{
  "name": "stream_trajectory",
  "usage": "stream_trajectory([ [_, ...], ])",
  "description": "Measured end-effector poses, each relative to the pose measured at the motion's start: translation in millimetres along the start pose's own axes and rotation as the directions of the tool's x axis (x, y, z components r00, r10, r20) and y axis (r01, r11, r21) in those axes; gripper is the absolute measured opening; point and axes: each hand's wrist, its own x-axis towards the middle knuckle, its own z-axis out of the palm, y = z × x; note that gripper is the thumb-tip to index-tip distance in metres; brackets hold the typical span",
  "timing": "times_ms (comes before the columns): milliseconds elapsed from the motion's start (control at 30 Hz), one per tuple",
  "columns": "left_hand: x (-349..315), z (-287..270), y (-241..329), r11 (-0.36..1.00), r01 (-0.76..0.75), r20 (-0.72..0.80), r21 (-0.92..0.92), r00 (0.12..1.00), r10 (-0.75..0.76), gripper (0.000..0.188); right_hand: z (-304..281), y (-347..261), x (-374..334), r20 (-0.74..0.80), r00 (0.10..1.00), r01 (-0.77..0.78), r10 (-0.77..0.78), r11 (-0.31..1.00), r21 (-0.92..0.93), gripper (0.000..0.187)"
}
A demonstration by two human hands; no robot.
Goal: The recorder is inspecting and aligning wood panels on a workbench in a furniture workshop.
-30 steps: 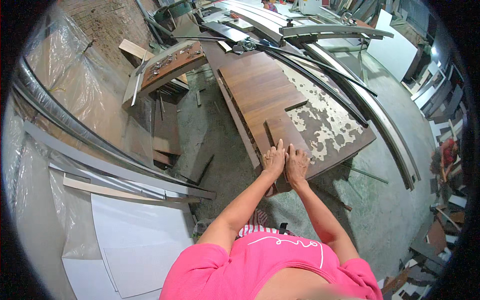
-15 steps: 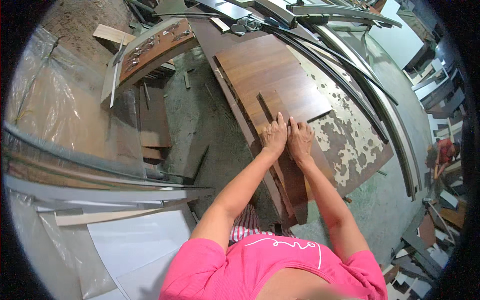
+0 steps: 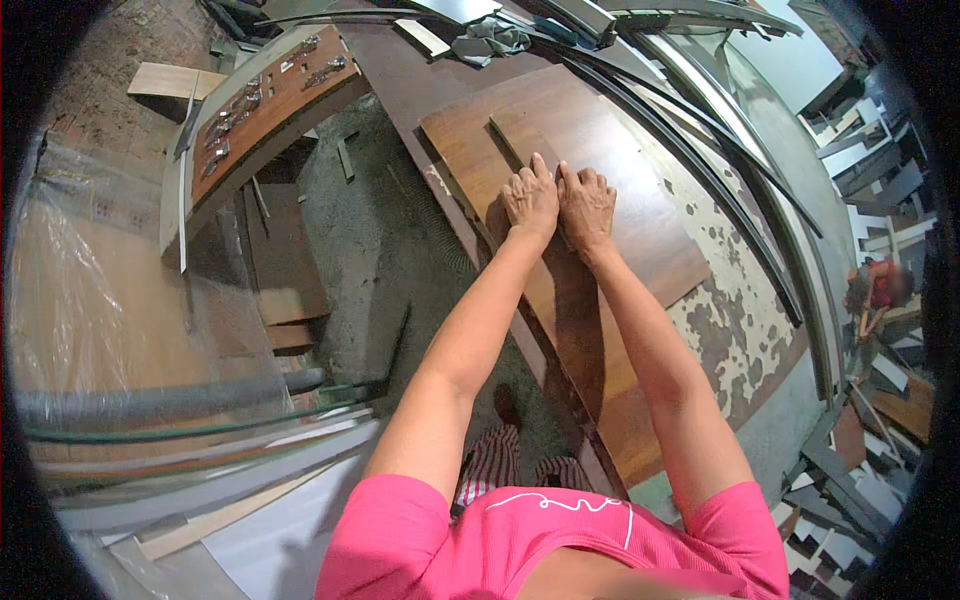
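Observation:
A brown wood-grain panel (image 3: pixel 640 240) lies slanted across a workbench in front of me. On it is a narrow wooden strip (image 3: pixel 522 138) of similar colour, with a dark side edge; its far end shows beyond my fingers. My left hand (image 3: pixel 530 208) and my right hand (image 3: pixel 586 208) sit side by side on the strip, knuckles up. Their index fingers point forward along it and the other fingers are curled. Both thumbs, and the strip's near part, are hidden or hard to make out beneath the hands.
Worn brown sheeting with pale patches (image 3: pixel 745 320) covers the bench beside the panel. Long dark metal profiles (image 3: pixel 700 160) run along the right. A grey cloth (image 3: pixel 490 42) lies at the far end. Left stands a board with small hardware packets (image 3: pixel 265 95); another person (image 3: pixel 880 290) is far right.
Both hands have slid forward along the panel, away from me, with the strip under them. My arms are stretched further out, and the view has shifted a little.

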Motion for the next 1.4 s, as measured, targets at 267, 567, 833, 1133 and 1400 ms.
stream_trajectory([
  [267, 79, 11, -19, 0.995, 0.06, -0.027, -0.077, 0.998, -0.062, 0.042, 32, -15, 72, 0.084, 0.996, 0.019, -0.024, 0.998, 0.064, 0.029],
  [567, 49, 14, -2, 0.995, 0.094, -0.138, -0.033, 0.986, -0.098, 0.035, 29, 3, 48, 0.088, 0.985, 0.143, -0.149, 0.988, 0.065, 0.028],
  [833, -108, -2, 44, 0.998, 0.052, -0.131, 0.041, 0.99, -0.046, 0.04, -64, 33, -92, 0.041, 0.983, 0.176, -0.18, 0.981, 0.079, 0.03],
  [1133, -334, -19, 122, 0.995, -0.079, -0.005, 0.056, 0.997, 0.079, 0.046, -193, 99, -294, 0.04, 0.992, 0.113, -0.119, 0.985, 0.132, 0.031],
  [1400, -448, -40, 141, 0.983, -0.173, 0.025, 0.064, 0.985, 0.172, 0.048, -255, 105, -396, 0.079, 0.996, 0.039, -0.047, 0.994, 0.104, 0.033],
])
